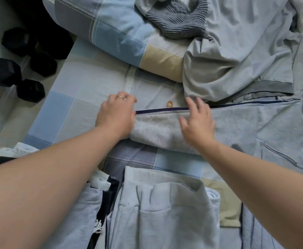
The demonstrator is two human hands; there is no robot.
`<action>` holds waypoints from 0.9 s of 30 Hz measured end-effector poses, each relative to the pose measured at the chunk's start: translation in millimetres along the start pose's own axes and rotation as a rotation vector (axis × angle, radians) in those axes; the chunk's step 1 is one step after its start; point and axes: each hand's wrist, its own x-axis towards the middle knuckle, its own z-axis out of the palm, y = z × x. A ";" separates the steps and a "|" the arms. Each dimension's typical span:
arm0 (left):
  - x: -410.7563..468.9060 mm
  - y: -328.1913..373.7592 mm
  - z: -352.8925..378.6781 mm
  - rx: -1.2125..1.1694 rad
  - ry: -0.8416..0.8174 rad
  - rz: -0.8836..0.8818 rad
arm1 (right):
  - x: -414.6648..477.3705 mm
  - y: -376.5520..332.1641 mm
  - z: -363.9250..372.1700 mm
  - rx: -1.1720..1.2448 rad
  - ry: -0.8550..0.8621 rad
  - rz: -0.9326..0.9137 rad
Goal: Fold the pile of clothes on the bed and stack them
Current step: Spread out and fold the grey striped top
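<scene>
Grey sweatpants (237,126) with a dark side stripe lie stretched across the checked bedsheet (86,81), their left end turned over so the fleecy inside shows. My left hand (117,115) grips that folded left end, fingers curled at its edge. My right hand (198,123) hovers just over the fold with fingers spread and relaxed, holding nothing. A folded light-blue garment with a ribbed waistband (165,212) lies close to me. Folded pieces (86,209) sit to its left.
A checked pillow (111,27) lies at the back. Unfolded grey clothes (237,56) and a grey ribbed knit (179,20) are heaped at the back right. Black dumbbells (19,63) sit on the floor left of the bed.
</scene>
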 end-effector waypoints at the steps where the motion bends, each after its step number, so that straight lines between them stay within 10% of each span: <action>1: -2.2 8.9 5.0 0.001 -0.062 0.121 | -2.4 12.0 -0.1 0.008 -0.060 0.199; 4: -10.3 31.9 30.3 0.088 -0.353 0.290 | -8.5 28.2 10.8 0.041 -0.272 0.453; 11: -31.9 9.6 57.7 0.295 -0.417 -0.074 | -31.6 -8.5 28.0 0.258 -0.766 -0.056; 20: -23.3 24.3 49.2 -0.608 0.037 -0.869 | -71.0 80.6 -31.1 0.577 -0.422 0.149; 27: -25.0 31.9 30.1 -1.163 0.004 -0.982 | -65.4 62.4 -37.2 0.739 -0.356 0.206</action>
